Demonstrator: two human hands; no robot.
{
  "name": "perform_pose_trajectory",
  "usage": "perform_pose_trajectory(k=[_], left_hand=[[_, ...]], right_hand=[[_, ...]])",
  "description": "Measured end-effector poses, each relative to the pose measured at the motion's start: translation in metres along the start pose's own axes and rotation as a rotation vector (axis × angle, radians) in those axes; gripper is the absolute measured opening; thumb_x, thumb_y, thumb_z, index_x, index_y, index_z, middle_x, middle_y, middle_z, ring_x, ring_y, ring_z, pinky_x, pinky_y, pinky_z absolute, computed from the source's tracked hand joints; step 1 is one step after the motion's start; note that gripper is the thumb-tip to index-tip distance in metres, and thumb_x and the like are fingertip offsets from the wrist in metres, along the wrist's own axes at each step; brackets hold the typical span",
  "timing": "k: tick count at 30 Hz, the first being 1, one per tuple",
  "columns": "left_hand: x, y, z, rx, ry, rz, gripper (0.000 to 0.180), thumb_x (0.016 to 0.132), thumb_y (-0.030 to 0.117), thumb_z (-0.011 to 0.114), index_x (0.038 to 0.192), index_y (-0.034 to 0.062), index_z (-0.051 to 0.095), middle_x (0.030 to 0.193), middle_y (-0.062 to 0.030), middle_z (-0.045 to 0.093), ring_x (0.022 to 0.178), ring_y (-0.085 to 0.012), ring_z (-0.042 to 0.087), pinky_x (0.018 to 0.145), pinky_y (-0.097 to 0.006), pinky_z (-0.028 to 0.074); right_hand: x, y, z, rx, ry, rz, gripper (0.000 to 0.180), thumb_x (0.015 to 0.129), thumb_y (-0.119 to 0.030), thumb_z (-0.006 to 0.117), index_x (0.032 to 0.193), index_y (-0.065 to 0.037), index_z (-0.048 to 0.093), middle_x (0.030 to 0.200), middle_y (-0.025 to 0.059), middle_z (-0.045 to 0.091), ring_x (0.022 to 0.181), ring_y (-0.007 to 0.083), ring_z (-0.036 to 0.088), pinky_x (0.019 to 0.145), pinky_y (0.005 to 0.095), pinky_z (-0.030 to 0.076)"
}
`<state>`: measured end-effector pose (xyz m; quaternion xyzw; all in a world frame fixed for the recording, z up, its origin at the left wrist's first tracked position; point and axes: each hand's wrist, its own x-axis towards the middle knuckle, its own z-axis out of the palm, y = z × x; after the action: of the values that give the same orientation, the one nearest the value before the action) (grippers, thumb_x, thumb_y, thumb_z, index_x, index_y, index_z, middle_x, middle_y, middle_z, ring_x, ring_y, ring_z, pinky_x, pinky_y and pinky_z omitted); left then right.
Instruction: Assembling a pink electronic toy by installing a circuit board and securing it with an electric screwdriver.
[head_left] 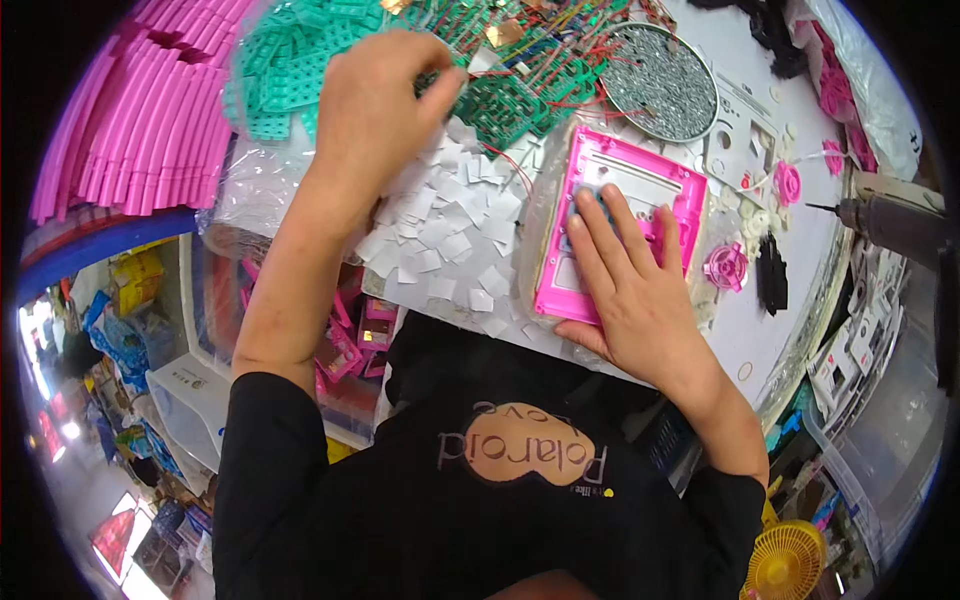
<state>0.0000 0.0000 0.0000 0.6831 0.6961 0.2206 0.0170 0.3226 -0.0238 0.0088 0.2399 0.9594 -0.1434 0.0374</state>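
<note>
My right hand (635, 285) lies with fingers spread over a pink plastic casing (690, 185), pressing on its inside. A bluish piece shows partly under those fingers. The casing rests on a block (545, 205) wrapped in clear plastic. Farther left, my left hand (385, 95) is curled, thumb bent toward the fingers, above the edge of a pile of green circuit boards (500, 110) with red wires. Its fingertips are mostly hidden, so what it grips cannot be made out. Just below it, many small white paper squares (440, 225) are scattered on the table.
Teal keypad-like parts (285, 75) and stacked pink strips (150, 130) fill the far left. A round tray of small screws (660, 85) stands behind the casing. Pink round parts (727, 267), black strips (772, 275) and an electric screwdriver (880, 220) are at the right.
</note>
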Motion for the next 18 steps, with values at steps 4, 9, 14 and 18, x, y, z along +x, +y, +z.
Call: perform_pose_trajectory(k=[4, 9, 14, 18], left_hand=[[0.005, -0.021, -0.011, 0.224, 0.049, -0.096, 0.045, 0.084, 0.035, 0.081, 0.113, 0.0043, 0.068, 0.094, -0.0152, 0.073, 0.090, -0.0331, 0.070, 0.078, -0.043, 0.052], [-0.005, -0.025, -0.010, -0.088, -0.097, -0.300, 0.041, 0.086, 0.022, 0.080, 0.118, 0.0022, 0.065, 0.085, -0.0092, 0.070, 0.076, -0.0204, 0.066, 0.071, -0.033, 0.052], [-0.009, -0.007, -0.015, -0.692, 0.296, -0.235, 0.037, 0.083, 0.003, 0.079, 0.117, -0.0007, 0.064, 0.087, -0.0070, 0.067, 0.076, -0.0133, 0.061, 0.071, -0.027, 0.050], [-0.005, 0.055, -0.027, -0.313, 0.471, 0.311, 0.037, 0.083, 0.000, 0.077, 0.116, 0.0016, 0.063, 0.089, -0.0060, 0.068, 0.078, -0.0191, 0.063, 0.078, -0.034, 0.051]], right_hand=[[-0.002, -0.003, -0.004, 0.009, -0.017, 0.030, 0.101, 0.082, -0.063, 0.068, 0.153, 0.002, 0.040, 0.166, 0.0193, 0.029, 0.156, 0.0399, 0.022, 0.119, 0.0689, 0.016], [0.003, 0.004, -0.016, 0.079, 0.106, -0.031, 0.087, 0.084, -0.054, 0.071, 0.149, -0.002, 0.048, 0.161, 0.0200, 0.038, 0.151, 0.0427, 0.029, 0.119, 0.0671, 0.020], [0.028, 0.020, -0.033, 0.604, 0.407, -0.129, 0.058, 0.086, -0.028, 0.078, 0.136, -0.003, 0.060, 0.135, 0.0169, 0.061, 0.120, 0.0331, 0.059, 0.103, 0.0468, 0.045], [0.087, 0.000, -0.038, 1.477, 0.568, 0.145, 0.045, 0.096, -0.023, 0.072, 0.131, 0.002, 0.060, 0.117, 0.0110, 0.069, 0.095, 0.0161, 0.064, 0.080, 0.0278, 0.052]])
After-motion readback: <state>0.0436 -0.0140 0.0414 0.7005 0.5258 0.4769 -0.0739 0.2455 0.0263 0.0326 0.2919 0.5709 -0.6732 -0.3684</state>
